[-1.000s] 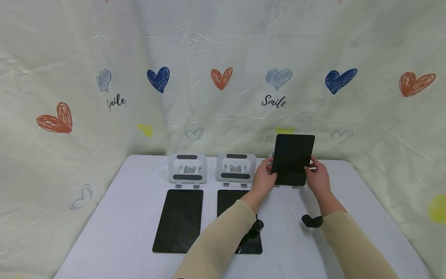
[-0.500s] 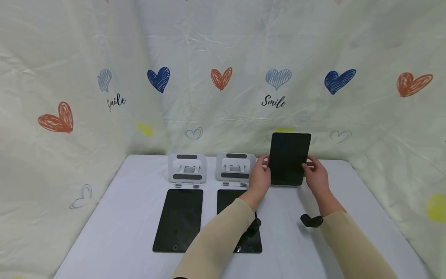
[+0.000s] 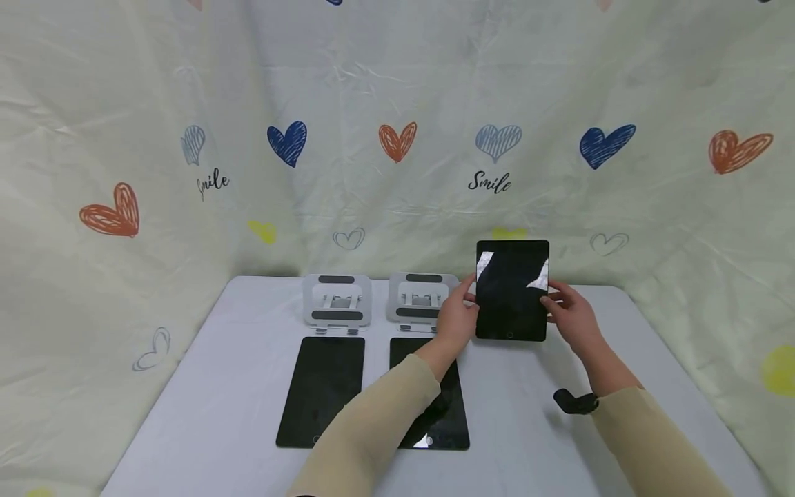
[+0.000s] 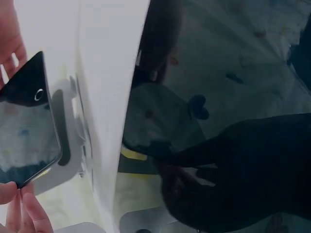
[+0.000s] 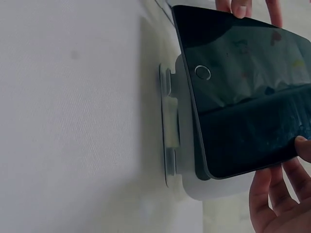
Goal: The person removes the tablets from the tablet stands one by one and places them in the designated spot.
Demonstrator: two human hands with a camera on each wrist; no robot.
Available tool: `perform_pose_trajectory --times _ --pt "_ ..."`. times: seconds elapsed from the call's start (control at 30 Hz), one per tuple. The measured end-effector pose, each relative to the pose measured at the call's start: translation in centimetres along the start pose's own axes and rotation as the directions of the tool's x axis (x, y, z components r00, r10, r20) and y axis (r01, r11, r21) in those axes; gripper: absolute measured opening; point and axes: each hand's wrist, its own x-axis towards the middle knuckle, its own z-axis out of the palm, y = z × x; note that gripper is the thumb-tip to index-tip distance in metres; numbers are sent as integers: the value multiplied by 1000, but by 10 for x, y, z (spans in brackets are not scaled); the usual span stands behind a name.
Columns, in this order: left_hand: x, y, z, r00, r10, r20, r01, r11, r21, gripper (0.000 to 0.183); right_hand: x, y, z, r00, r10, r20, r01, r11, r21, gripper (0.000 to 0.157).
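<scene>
A black tablet is held up near the table's back right, its screen facing me and reflecting light. My left hand pinches its left edge, thumb in front and fingers behind. On the opposite edge, my right hand grips it the same way. Behind the tablet stands a white tablet stand, mostly hidden in the head view. In the right wrist view, the tablet's lower edge is apart from the stand's hinged front lip. The round button shows at its lower edge.
Two more white stands with dark pads, one left and one in the middle, line the back of the white table. Before them lie two black tablets, left and middle, the latter partly under my left sleeve. A heart-printed sheet hangs behind.
Both hands have shifted the tablet left, and its lower edge has come forward off the stand's lip. The tablet now faces me more squarely, with reflections on its screen.
</scene>
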Motion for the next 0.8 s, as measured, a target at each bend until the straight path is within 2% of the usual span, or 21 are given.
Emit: perform_pose_trajectory --times 0.2,0.37,0.57,0.8 --pt "-7 4 -7 999 2 47 -1 1000 -21 66 -7 2 -5 999 2 48 -3 1000 22 55" --pt "-13 2 -11 996 -16 87 20 999 -38 66 -13 5 -11 992 23 122 -34 995 93 60" --pt "-25 -5 -17 986 -31 162 40 998 -56 67 -22 7 -18 965 55 257 -97 984 152 64" --pt "-45 -8 -19 977 -55 208 81 990 -117 69 -33 15 -25 930 67 362 -145 970 194 68"
